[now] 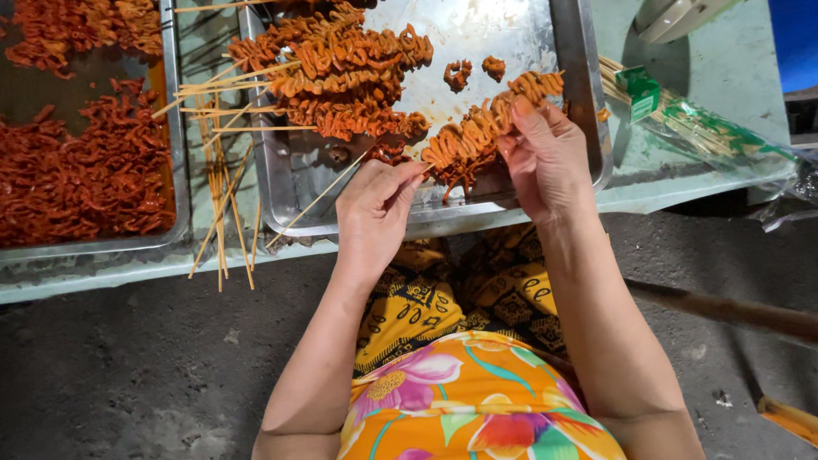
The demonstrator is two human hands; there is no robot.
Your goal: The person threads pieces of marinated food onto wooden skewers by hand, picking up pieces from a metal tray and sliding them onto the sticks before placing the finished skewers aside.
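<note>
- At the far left of the frame I see a metal tray [170, 128] full of loose red-orange marinated meat pieces [81, 175].
- Just right of it, bare bamboo skewers [223, 196] lie scattered on the pale green worktop [724, 68], some hanging over its near edge.
- In the upper middle sits a second metal tray [477, 34], with a pile of finished meat skewers [341, 77] in its left half and two stray meat pieces [473, 71] on the bare metal.
- My left hand [375, 213], centre frame, has its fingers pressed together, pinching the bare end of a bamboo stick [319, 198] that slants down to the lower left.
- The loaded skewer [481, 132] runs from that pinch up to the right, over the near right part of the tray.
- My right hand [545, 158] pinches the meat at the upper end of that skewer between thumb and fingertips.
- At the upper right, a clear bag of unused skewers [707, 128] with a green label lies on the worktop.
- Below, orange patterned cloth [469, 375] covers my lap.
</note>
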